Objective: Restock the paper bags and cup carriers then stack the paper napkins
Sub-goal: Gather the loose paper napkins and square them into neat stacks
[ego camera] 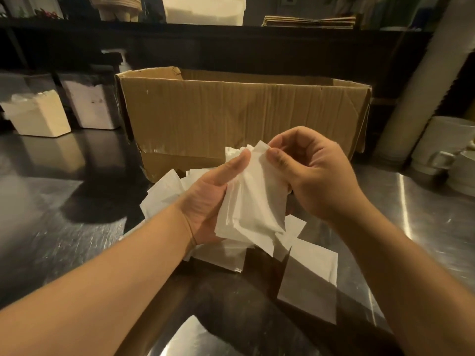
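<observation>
Napkins everywhere on this steel counter (64, 240), so here's the scene with the cardboard box (241, 116) as my anchor. Way off to the box's left sit two clear tubs (87, 104) holding some white stuff (can't tell what). Just in front of the box, the person's left hand (208, 201) is cupped under a messy wad of paper napkins (252, 201), thumb pressed on top to keep it together. Below that hand, nearer to us than the box, more loose napkins (311, 273) lie scattered flat on the counter, not squared up at all. The right hand (308, 176) is in front of the box's right half, thumb and forefinger pinched on the top corner of the held wad, looks like it's lining up the edges. To the box's right there's a stack of white mugs (447, 145).

Progress-wise, I'd say we're into the napkin part. Brown flat things that might be the paper bags (308, 21) sit on the shelf behind the box, so that bit is maybe done. No neat napkin stack yet, plenty left to gather.
</observation>
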{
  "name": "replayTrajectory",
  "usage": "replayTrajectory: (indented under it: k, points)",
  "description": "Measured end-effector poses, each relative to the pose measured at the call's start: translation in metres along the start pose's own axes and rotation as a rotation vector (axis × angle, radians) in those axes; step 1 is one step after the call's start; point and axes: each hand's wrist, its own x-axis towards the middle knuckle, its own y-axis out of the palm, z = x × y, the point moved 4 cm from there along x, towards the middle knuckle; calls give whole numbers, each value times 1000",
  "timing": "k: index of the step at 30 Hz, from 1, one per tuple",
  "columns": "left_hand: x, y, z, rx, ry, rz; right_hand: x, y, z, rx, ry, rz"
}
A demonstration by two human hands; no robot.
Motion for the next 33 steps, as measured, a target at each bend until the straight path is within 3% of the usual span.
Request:
replayTrajectory:
  k: [3, 8, 11, 13, 16, 20, 29, 31, 33]
  points:
    - [-4, 5, 0, 21, 5, -11, -2, 4, -3, -72, -4, -4]
    - [-3, 5, -4, 6, 46, -108, -4, 1, 7, -360, -318, -181]
    - [-4, 4, -14, -147, 107, -136, -9, 2, 15, -429, -607, -16]
    - [-6, 2, -20, -196, 167, -160, -12, 9, 14, -531, -675, 98]
    - [-7, 5, -26, -195, 210, -205, -14, 17, 11, -656, -680, 114]
    - [-6, 5, -25, -239, 187, -210, -14, 16, 11, -609, -674, 68]
    - [-5, -4, -27, -258, 236, -260, -18, 17, 17, -470, -769, 129]
    - [-4, -5, -28, -270, 238, -264, -20, 18, 22, -375, -767, 193]
    - [-3, -7, -27, -271, 227, -274, -19, 17, 27, -132, -654, 306]
